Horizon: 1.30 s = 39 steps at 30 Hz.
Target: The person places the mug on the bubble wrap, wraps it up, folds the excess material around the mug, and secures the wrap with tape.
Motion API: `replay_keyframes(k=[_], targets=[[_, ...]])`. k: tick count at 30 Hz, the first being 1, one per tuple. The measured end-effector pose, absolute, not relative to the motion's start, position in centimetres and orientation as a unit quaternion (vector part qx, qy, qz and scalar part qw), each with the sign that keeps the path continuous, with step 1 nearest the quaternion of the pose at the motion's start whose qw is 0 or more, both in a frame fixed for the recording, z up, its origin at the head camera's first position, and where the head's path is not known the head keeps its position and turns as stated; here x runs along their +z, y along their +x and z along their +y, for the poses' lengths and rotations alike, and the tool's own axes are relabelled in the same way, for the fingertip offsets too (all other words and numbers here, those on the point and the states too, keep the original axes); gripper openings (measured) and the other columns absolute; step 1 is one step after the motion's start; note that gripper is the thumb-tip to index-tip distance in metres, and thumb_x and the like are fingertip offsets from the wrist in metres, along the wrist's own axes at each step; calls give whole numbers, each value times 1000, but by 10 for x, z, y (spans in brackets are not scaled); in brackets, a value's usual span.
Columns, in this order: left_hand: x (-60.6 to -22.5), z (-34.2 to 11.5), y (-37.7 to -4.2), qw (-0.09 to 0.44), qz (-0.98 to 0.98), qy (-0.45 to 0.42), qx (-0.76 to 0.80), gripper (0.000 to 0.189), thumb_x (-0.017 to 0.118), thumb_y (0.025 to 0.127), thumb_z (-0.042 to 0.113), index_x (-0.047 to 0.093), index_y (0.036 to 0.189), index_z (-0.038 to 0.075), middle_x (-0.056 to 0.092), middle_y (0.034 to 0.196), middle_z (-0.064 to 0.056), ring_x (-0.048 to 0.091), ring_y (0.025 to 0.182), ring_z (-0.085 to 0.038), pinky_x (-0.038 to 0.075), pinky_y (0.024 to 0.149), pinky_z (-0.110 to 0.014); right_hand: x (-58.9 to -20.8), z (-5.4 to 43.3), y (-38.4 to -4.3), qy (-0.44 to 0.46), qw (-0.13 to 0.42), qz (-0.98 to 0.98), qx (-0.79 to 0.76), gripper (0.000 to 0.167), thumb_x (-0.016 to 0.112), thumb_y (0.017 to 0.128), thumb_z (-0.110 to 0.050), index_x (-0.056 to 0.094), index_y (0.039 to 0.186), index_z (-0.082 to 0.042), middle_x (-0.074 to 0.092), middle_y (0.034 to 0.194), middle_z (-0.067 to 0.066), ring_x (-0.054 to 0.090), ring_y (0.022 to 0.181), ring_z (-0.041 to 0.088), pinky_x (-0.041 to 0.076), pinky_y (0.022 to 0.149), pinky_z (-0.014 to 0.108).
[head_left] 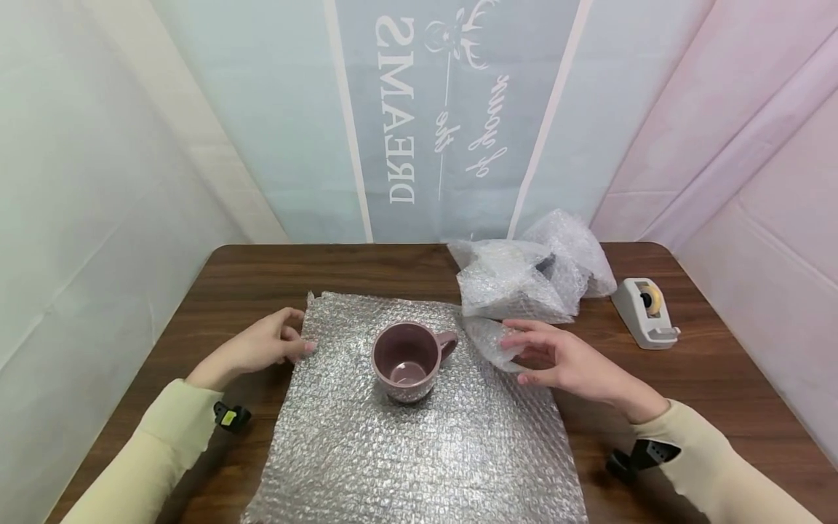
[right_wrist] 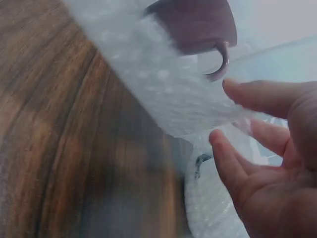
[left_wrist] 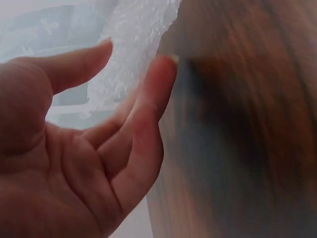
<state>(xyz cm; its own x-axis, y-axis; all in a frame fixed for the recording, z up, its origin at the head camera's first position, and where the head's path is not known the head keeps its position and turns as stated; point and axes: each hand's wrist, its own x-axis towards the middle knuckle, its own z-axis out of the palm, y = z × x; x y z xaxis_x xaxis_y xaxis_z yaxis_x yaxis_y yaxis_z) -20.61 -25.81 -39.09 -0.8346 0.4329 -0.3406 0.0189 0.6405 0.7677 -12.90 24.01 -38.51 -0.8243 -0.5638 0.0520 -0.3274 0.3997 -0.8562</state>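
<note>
A mauve mug point(head_left: 407, 364) stands upright on a sheet of bubble wrap point(head_left: 419, 451), its handle pointing right. Beside the sheet's left edge is my left hand point(head_left: 265, 342), fingers loosely bent. In the left wrist view, the thumb point(left_wrist: 81, 67) and fingertips are apart, with bubble wrap point(left_wrist: 131, 44) behind them. My right hand point(head_left: 566, 360) is at the sheet's upper right corner, which is folded up. The right wrist view has thumb and fingers spread around this corner point(right_wrist: 193, 116), with a gap between their tips. The mug point(right_wrist: 198, 25) shows beyond the wrap.
Behind my right hand lies a bundle of crumpled bubble wrap point(head_left: 507, 280) with something dark inside. A white tape dispenser point(head_left: 644, 313) holding yellowish tape sits at the right of the brown wooden table point(head_left: 340, 266). Pale fabric walls point(head_left: 275, 109) rise behind and beside the table.
</note>
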Motion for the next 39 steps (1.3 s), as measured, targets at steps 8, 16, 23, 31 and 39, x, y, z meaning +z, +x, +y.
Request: replay_keyframes(k=[8,16,23,31,39], targets=[[-393,-272,-188,329,806,228,436,23,64,98,13,47,102,0,66,88,-12,58,72,-21,49,59,-34,-373,225,-129,-360,63,830,-422,29,76,87,-6,74,115,-11,58,137,7,60,118,19,51,93,26],[-387,-278,-184,383,783,299,388,18,56,99,1,72,99,9,65,87,-11,55,66,-13,49,58,-29,-353,213,-124,-398,56,803,-440,46,61,85,18,73,118,-12,60,137,5,62,110,16,52,62,23],[-388,-280,-177,474,712,308,416,35,57,84,-14,75,106,5,66,75,-20,55,60,-7,45,51,-20,-336,198,-125,-358,-12,814,-456,42,66,85,16,75,112,-15,62,134,0,62,114,16,55,79,24],[-387,-277,-165,520,705,267,401,25,73,83,1,77,106,10,73,76,-14,70,62,-27,43,45,-19,-330,170,-129,-368,-79,779,-503,29,73,79,15,77,95,-9,62,121,10,65,99,17,57,76,27],[-383,-274,-164,512,678,316,422,11,72,91,13,76,99,7,74,83,-13,72,65,-22,49,48,-18,-334,144,-129,-359,-120,791,-480,26,72,82,11,74,99,-8,67,91,-4,61,74,9,53,62,23]])
